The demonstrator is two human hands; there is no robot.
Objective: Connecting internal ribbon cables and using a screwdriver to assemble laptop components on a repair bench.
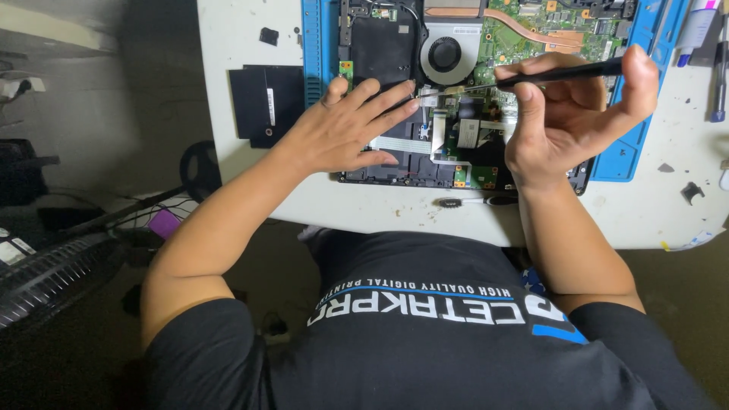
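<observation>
While left hand [345, 129] lies flat, empty, on opened laptop [456, 91] and right hand [566, 114] pinches black tweezers [531, 78]: risk of tip slipping, tearing ribbon cable [402, 144].

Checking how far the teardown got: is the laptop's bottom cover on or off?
Off. The laptop lies with its green circuit board, fan and copper heat pipe exposed.

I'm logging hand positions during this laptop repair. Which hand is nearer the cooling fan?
Right. The right hand, holding a black tool, sits just beside the cooling fan; the left hand rests lower, below and left of it.
</observation>
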